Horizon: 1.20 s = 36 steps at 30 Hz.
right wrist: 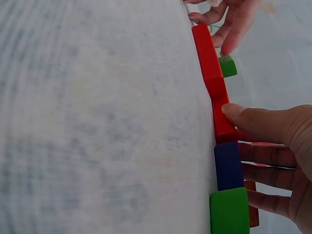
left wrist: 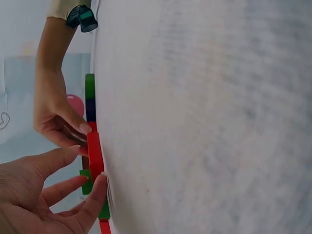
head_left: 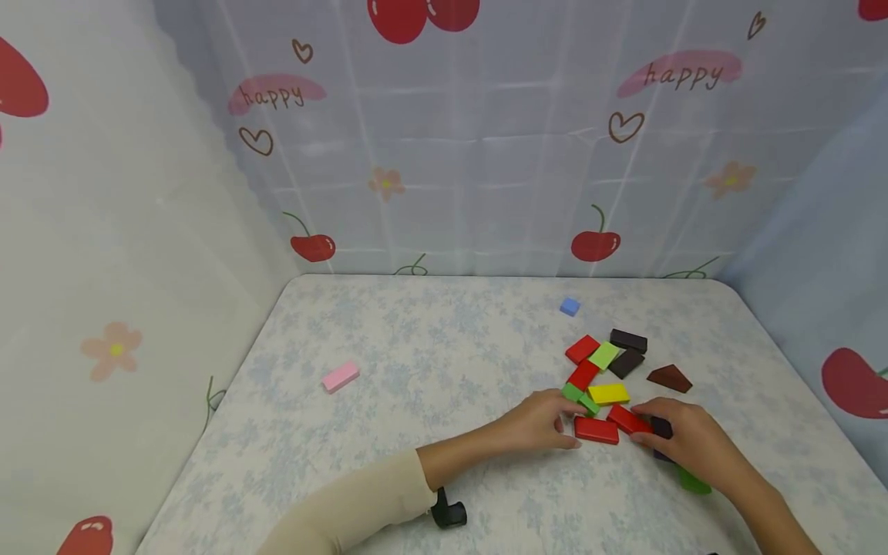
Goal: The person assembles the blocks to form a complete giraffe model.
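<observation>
My right hand [head_left: 687, 439] pinches a red block [head_left: 627, 420] between thumb and fingers, low on the table. In the right wrist view its thumb [right wrist: 235, 110] presses the near face of that block, and the other fingers are partly hidden behind the blocks. My left hand [head_left: 537, 422] is beside a second red block [head_left: 597, 431], fingers spread. Its index fingertip overlaps a small green block [head_left: 590, 405] in the head view. The two red blocks lie nearly end to end. Right of them, a dark blue block [right wrist: 228, 165] and a green block [right wrist: 229, 210] sit by my right hand.
Beyond my hands lie a yellow block [head_left: 608, 395], a red block [head_left: 583, 375], a light green block [head_left: 603, 355], a black block [head_left: 628, 341] and a brown block [head_left: 670, 378]. A blue block [head_left: 570, 307] sits farther back; a pink block [head_left: 341, 377] lies left. Patterned curtains [head_left: 458, 154] surround the table.
</observation>
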### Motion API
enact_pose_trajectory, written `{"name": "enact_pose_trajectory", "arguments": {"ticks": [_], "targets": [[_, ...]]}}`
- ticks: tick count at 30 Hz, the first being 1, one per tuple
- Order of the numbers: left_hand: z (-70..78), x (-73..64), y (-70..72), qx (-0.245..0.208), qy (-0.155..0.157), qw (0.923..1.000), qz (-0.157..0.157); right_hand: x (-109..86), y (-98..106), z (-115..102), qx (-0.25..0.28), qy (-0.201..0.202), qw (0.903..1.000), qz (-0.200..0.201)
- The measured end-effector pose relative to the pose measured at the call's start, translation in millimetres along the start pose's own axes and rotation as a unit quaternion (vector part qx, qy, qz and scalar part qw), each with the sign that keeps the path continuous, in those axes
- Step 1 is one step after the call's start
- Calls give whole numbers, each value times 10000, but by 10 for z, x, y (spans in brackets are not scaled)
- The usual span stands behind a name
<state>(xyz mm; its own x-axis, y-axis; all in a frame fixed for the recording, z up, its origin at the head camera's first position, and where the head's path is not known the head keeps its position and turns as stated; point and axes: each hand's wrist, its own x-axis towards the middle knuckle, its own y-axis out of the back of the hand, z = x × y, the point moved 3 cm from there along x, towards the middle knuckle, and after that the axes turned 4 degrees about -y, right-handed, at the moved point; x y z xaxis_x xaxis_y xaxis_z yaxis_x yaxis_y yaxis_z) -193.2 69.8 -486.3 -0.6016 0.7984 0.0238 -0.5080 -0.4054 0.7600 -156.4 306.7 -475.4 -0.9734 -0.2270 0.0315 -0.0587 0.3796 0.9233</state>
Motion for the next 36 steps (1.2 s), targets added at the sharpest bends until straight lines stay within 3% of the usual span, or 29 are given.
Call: {"name": "enact_pose_trajectory", "arguments": {"ticks": [9,15,24,36], "targets": [[141,136,-50,1342,-27,9909,-48,-4,-11,-26,-4,26,10000,-51],[118,119,-35,1736,-140,9847,90,4,-23,-34,-89,-206,9995,-202],[7,27,96,1190,-78,9929,-27,-9,-20,-40,-258,-92,9996,-7],[-220,-381,470,587,148,9978,264,-8,88,-204,-308,77,9995,86]]}}
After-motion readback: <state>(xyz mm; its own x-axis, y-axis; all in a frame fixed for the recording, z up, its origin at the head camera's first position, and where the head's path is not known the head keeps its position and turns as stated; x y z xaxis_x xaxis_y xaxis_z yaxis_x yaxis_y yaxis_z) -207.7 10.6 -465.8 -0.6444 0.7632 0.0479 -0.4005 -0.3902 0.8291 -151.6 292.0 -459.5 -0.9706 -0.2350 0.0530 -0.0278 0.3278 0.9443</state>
